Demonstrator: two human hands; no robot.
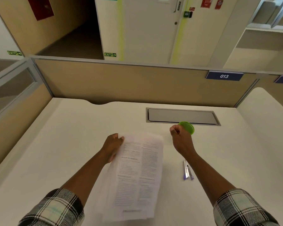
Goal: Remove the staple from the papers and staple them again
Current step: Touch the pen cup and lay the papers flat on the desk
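A stack of printed papers (137, 173) lies in the middle of the white desk (59, 144), slightly blurred. My left hand (112, 145) grips the stack at its top left corner. My right hand (180, 137) hovers to the right of the papers with its fingers pinched together; whether something small sits between them I cannot tell. Just behind that hand lies a green round lid-like object (188, 127). A silver and purple stapler (188, 172) lies on the desk right of the papers.
A grey cable flap (181, 116) is set into the desk at the back right. Beige partition walls (121, 82) close the desk at the back and left. A second desk (268, 115) adjoins on the right.
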